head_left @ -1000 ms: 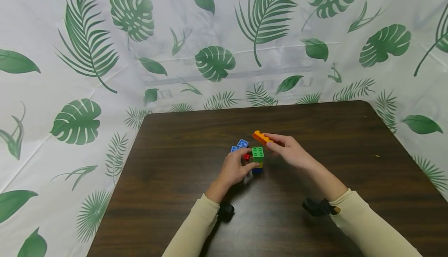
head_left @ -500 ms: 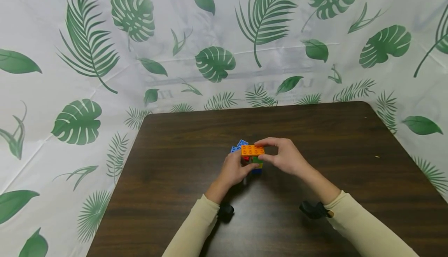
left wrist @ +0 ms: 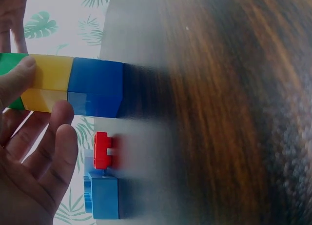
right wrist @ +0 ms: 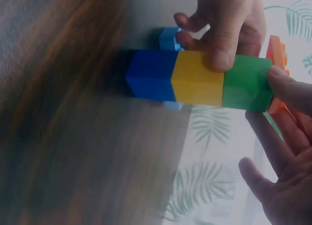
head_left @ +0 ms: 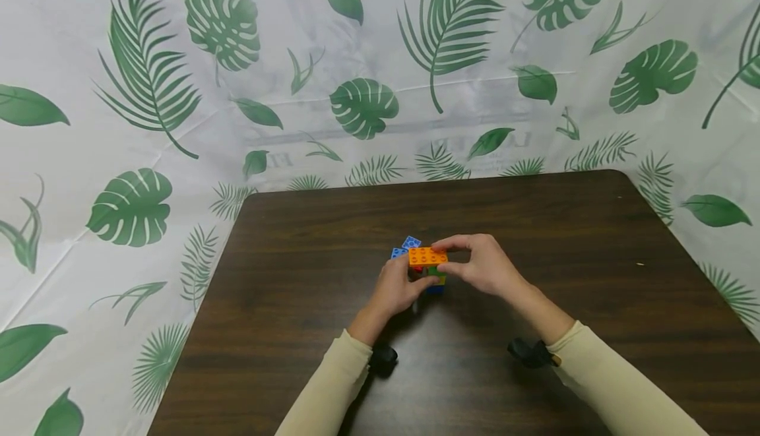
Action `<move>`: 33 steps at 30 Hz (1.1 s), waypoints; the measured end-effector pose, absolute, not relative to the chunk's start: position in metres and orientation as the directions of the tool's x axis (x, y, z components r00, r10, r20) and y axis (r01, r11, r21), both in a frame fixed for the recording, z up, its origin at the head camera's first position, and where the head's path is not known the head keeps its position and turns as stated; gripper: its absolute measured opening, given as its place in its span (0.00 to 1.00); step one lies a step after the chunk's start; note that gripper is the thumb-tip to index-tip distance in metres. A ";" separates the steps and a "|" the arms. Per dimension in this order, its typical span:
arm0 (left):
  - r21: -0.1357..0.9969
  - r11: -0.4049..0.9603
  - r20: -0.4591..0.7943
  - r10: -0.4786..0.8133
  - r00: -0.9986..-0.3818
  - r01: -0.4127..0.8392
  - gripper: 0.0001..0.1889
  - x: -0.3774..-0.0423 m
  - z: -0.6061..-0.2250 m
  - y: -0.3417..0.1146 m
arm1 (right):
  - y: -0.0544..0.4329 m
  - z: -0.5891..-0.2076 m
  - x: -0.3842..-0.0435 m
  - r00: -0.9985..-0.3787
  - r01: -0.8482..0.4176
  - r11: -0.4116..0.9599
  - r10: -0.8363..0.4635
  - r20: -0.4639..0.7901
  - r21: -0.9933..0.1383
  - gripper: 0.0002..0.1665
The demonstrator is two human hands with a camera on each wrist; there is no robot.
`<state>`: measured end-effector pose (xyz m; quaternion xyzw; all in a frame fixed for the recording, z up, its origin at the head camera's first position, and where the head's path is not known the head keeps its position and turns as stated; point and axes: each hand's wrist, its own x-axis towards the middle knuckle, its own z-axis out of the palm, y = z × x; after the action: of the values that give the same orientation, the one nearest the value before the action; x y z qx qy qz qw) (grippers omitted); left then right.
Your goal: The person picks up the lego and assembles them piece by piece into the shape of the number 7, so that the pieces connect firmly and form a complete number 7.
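A small tower of toy building bricks stands upright on the table, with a dark blue brick (left wrist: 95, 88) at the bottom, a yellow brick (right wrist: 197, 78) above it and a green brick (right wrist: 246, 86) on top. My left hand (head_left: 395, 285) grips this tower from the left, its thumb on the yellow brick. Across the tower's top lies a long orange brick (head_left: 423, 256), studs up, jutting out to the left. Thumb and fingers of my right hand (head_left: 491, 268) pinch the orange brick at its right end, right at the green brick's upper edge.
Behind the left hand lie a red brick (left wrist: 101, 151) and light blue bricks (head_left: 411, 242), partly hidden in the head view. The dark wooden table (head_left: 309, 225) meets a leaf-patterned sheet (head_left: 285, 60) at its far edge.
My right hand has brought the orange brick left and down onto the tower, turning it level. Over the last half second both hands stay almost still. The left hand keeps its grip.
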<state>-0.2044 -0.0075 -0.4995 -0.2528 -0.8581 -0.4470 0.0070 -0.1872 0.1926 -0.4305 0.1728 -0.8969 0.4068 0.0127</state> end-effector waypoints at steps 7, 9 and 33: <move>0.755 0.473 0.252 0.429 -0.867 0.453 0.19 -0.205 -0.499 -0.008 | 0.192 -0.428 -0.188 -0.937 -0.329 0.633 -0.313 0.156 -0.701 0.20; 0.757 0.471 0.251 0.431 -0.867 0.453 0.19 -0.205 -0.499 -0.008 | 0.192 -0.428 -0.188 -0.937 -0.325 0.630 -0.313 0.153 -0.705 0.20; 0.770 0.486 0.207 0.423 -0.882 0.413 0.21 -0.204 -0.503 -0.006 | 0.197 -0.447 -0.185 -0.889 -0.443 0.543 -0.367 0.273 -0.713 0.30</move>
<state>-0.2038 -0.0059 -0.5031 -0.2426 -0.8619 -0.4451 -0.0055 -0.1855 0.1967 -0.4469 0.2309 -0.8773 0.4184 0.0455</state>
